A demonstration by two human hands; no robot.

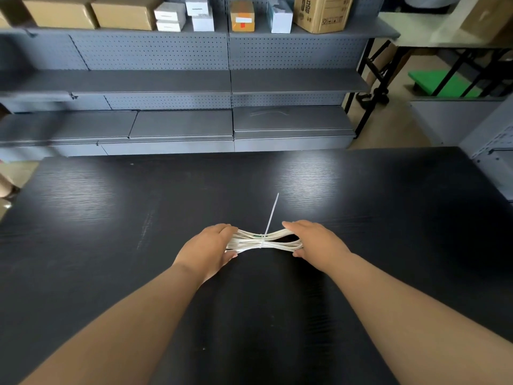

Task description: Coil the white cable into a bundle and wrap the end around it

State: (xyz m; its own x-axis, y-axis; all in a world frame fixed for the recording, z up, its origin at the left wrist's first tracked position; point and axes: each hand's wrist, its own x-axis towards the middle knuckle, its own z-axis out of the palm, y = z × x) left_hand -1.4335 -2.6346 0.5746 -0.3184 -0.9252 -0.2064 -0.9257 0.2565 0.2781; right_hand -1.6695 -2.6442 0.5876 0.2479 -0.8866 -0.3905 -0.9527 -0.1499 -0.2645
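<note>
Two bare forearms reach in from the near edge of the black surface (111, 207) and meet about midway across it, a little right of centre. The left hand (206, 248) grips one end of the white cable (249, 242), fingers curled over the top of the loops and thumb tucked beneath. The right hand (316, 243) holds the opposite end in the same way, fingers over and thumb under. Between the hands the cable is a flat bundle of many strands lying side by side, stretched left to right, spread wider near each hand and pinched narrow in the middle. A thin white strip (272, 215) cinches that waist, and its free tail points toward the far edge, leaning slightly right. A small green mark sits on the strands just left of the waist. Whether the bundle touches the surface or is held just above it cannot be told.

Beyond the far edge stands grey metal shelving (166, 81) with pegboard backs. Its top shelf carries cardboard boxes (125, 13) and smaller white boxes (170, 16).
</note>
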